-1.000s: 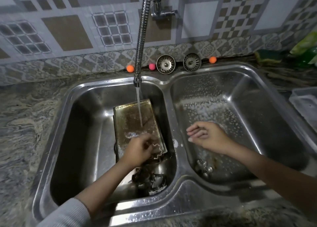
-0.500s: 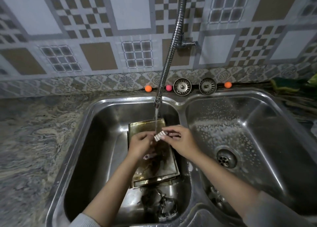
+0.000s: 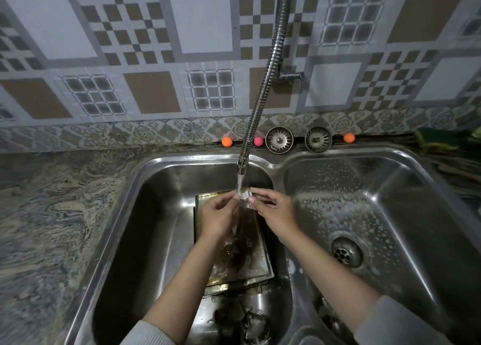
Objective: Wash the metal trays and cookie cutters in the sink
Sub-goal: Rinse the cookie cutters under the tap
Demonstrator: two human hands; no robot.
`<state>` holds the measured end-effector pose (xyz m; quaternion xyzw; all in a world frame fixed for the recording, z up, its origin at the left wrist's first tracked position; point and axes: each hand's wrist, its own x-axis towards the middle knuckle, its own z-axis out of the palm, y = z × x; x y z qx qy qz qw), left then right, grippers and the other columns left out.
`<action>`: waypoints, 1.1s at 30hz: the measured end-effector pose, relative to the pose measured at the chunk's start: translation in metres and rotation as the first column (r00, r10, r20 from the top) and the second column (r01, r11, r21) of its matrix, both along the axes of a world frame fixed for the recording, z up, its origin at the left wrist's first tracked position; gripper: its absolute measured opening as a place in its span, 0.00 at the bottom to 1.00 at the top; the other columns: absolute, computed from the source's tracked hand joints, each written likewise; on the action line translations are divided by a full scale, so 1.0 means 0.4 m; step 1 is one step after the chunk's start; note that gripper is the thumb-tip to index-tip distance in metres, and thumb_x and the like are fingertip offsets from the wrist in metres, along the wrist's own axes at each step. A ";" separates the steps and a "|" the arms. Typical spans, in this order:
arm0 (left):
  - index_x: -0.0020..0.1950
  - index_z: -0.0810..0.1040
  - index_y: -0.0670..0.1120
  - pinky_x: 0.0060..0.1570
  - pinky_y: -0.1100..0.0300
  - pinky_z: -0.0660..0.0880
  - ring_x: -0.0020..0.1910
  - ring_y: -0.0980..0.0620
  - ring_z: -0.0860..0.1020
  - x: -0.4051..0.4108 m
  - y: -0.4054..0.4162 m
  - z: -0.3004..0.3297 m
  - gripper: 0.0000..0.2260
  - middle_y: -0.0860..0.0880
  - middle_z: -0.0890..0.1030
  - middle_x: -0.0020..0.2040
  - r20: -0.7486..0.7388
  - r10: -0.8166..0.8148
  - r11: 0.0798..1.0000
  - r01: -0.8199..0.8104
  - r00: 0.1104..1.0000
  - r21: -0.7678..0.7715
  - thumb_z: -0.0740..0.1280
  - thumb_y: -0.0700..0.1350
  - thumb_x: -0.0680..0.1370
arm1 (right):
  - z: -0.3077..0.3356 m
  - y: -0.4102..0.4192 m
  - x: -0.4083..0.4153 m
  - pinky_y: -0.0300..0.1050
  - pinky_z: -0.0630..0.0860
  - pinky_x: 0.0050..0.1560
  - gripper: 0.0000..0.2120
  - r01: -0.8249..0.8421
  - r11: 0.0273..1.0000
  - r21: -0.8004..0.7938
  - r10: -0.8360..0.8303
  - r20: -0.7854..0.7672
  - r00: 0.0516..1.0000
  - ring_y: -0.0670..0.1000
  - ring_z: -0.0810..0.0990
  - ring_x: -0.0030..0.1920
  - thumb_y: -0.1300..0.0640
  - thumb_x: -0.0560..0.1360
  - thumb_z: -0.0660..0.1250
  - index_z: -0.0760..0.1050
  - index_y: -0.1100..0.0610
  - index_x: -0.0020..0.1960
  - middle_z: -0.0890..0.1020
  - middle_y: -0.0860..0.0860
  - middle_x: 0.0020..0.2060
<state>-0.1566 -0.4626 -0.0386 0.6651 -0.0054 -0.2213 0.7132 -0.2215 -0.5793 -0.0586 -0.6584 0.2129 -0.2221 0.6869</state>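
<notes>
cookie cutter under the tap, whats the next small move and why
Probably turn the cookie cutter in the stream: both hands, left hand and right hand, pinch it right under the faucet, and water hits only one side.

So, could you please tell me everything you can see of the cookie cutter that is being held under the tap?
The cookie cutter is a small, pale, shiny metal piece with a wavy, ridged wall; its full outline is hidden by fingers. It is held above the left basin, right under the tap nozzle, and the water stream falls on its left edge. The left hand and the right hand both pinch it by the fingertips. It hangs over the brown-stained trays, apart from them.
</notes>
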 end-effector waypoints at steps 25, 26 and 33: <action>0.52 0.83 0.46 0.36 0.60 0.77 0.39 0.46 0.81 0.018 0.011 0.023 0.08 0.41 0.84 0.45 -0.087 -0.019 0.998 0.014 0.996 -0.063 0.71 0.42 0.74 | 0.012 0.007 0.022 0.34 0.78 0.41 0.12 -0.041 0.997 0.062 0.038 0.045 0.998 0.45 0.84 0.41 0.68 0.73 0.70 0.80 0.57 0.54 0.84 0.51 0.43; 0.53 0.83 0.46 0.33 0.61 0.76 0.37 0.48 0.81 0.016 0.006 0.026 0.08 0.42 0.84 0.44 -0.092 -0.024 0.998 0.019 0.996 -0.059 0.72 0.42 0.74 | 0.011 0.000 0.019 0.34 0.78 0.41 0.12 -0.037 0.997 0.061 0.035 0.041 0.999 0.45 0.84 0.41 0.68 0.73 0.70 0.80 0.56 0.54 0.84 0.50 0.43; 0.48 0.84 0.49 0.41 0.53 0.79 0.38 0.48 0.81 0.019 -0.012 0.024 0.04 0.44 0.83 0.41 -0.112 -0.034 0.999 0.032 0.993 -0.019 0.70 0.43 0.75 | 0.011 -0.016 0.014 0.36 0.80 0.43 0.13 -0.030 0.997 0.066 0.028 0.035 0.999 0.46 0.84 0.42 0.69 0.73 0.69 0.80 0.59 0.55 0.84 0.53 0.44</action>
